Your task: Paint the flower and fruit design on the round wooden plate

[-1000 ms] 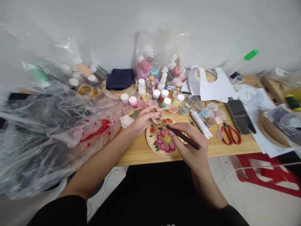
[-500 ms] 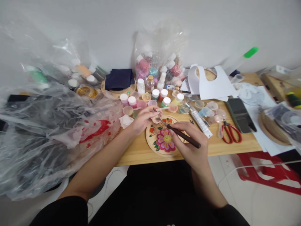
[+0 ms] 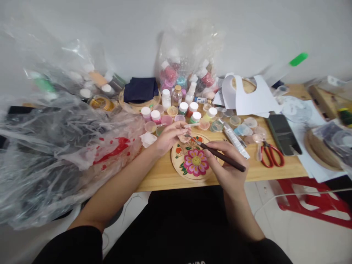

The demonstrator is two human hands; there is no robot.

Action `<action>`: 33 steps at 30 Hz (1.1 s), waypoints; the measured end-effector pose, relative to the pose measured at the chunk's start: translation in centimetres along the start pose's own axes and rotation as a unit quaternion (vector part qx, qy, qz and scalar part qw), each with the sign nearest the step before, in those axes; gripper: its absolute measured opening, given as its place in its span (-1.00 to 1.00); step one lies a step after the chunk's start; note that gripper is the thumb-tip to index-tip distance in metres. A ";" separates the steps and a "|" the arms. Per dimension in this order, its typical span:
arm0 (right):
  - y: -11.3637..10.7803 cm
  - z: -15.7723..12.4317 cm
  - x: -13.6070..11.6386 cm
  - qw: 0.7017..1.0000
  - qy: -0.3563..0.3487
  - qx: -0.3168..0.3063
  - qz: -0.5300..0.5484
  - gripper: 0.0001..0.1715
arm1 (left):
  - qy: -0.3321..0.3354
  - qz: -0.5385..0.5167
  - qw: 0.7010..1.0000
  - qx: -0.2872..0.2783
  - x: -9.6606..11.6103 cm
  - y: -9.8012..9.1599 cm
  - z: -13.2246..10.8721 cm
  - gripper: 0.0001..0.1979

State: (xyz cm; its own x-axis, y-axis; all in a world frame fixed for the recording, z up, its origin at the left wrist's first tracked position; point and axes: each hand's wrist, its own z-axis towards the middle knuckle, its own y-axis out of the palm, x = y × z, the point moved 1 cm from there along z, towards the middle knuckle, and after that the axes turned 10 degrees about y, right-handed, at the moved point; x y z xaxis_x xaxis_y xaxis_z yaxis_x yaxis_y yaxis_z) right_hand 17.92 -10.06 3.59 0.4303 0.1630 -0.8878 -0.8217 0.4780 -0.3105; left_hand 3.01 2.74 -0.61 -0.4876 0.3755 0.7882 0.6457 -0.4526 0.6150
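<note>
The right hand [image 3: 232, 178] has shifted slightly rightward since the earlier frame. Bare counter [image 3: 161, 174] flanks the flowered disc [image 3: 196, 162] (near the front edge). The right hand pinches a dark-handled tool [image 3: 233, 163]; by the disc's far rim, the left hand [image 3: 171, 138], little moved, pinches a small cup [image 3: 183, 138].

- left hand [image 3: 169, 139] holding a small cup [image 3: 184, 139]
- right hand [image 3: 229, 174] gripping a dark-handled tool [image 3: 225, 158], its tip at the cup
- flower-patterned disc [image 3: 196, 162] below, on wooden table [image 3: 156, 176]
</note>
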 end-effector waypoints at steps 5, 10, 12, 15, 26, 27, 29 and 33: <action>-0.3 -0.3 0.5 1.000 0.010 -0.003 0.018 -0.78 | 0.008 -0.012 1.000 -0.001 -0.2 -0.2 0.1 -0.84; -0.7 -0.5 1.1 0.999 0.019 0.020 0.039 -0.82 | 0.014 -0.022 1.000 -0.005 -0.3 -0.4 0.1 -0.86; -0.8 -0.5 1.3 0.999 0.019 0.020 0.045 -0.82 | 0.013 -0.020 1.000 -0.006 -0.4 -0.4 0.1 -0.88; -1.3 -0.6 1.5 0.996 0.009 0.040 0.073 -0.79 | 0.014 -0.020 1.000 -0.008 -0.4 -0.3 0.2 -0.85; -3.5 -1.9 4.2 0.998 0.040 0.037 0.015 -0.85 | 0.004 -0.010 1.000 -0.008 -0.3 -0.2 0.2 -0.91; -3.4 -1.9 4.3 0.999 0.040 0.027 0.004 -0.85 | 0.005 -0.013 1.000 -0.008 -0.3 -0.2 0.2 -0.90; -3.2 -1.9 4.5 0.999 0.031 0.011 -0.016 -0.84 | 0.006 -0.015 1.000 -0.006 -0.3 -0.1 0.2 -0.89; -2.8 -1.7 4.5 0.999 0.005 0.000 -0.044 -0.82 | 0.001 -0.012 1.000 -0.005 -0.3 -0.1 0.2 -0.91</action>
State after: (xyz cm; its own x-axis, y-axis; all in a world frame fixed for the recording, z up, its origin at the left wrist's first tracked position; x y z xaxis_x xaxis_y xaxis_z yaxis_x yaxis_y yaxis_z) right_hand 21.58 -12.11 -0.12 0.4968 0.1127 -0.8605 -0.7809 0.4907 -0.3866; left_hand 3.15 2.87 -0.91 -0.5040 0.3837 0.7738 0.6279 -0.4524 0.6333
